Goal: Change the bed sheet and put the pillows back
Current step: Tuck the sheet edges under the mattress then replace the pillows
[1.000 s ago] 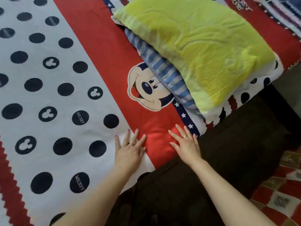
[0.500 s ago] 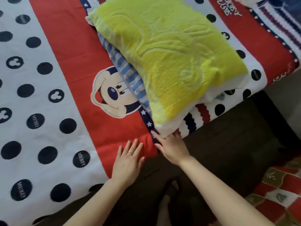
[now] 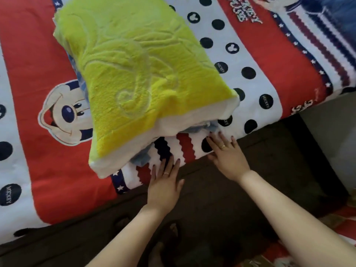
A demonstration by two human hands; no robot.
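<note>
Head view of a bed edge seen from above. The bed sheet [image 3: 48, 170] covers the bed from the left border to the right: a printed cloth with broad red bands, white bands carrying dark dots, some dots lettered "MICKEY", a cartoon mouse face at left, and a navy strip of white stars beside red and navy zigzag stripes. Its near edge ends along a dark brown bed base [image 3: 250, 170]. The yellow-green pillow [image 3: 134, 74] lies on the sheet at centre, tilted, with a raised swirl pattern in its towelling cover and a white band along its near end; that end overhangs the zigzag stripes. A blue striped pillow [image 3: 81, 81] lies beneath it, almost wholly hidden; only slivers show at the left side and under the near end. The left hand [image 3: 163, 182] rests flat on the sheet's near edge just below the pillow's near corner, fingers straight and slightly spread, a ring on one finger; its grip is apart and clasps nothing. The right hand [image 3: 227, 155] rests likewise on the sheet edge further right, fingers extended, ringed, fingertips close under the pillow's white band; grip apart. The sheet's far and left portions are cut off by the frame. A blue item at far right is blurred. Patterned floor [image 3: 342, 214] shows at near right.
</note>
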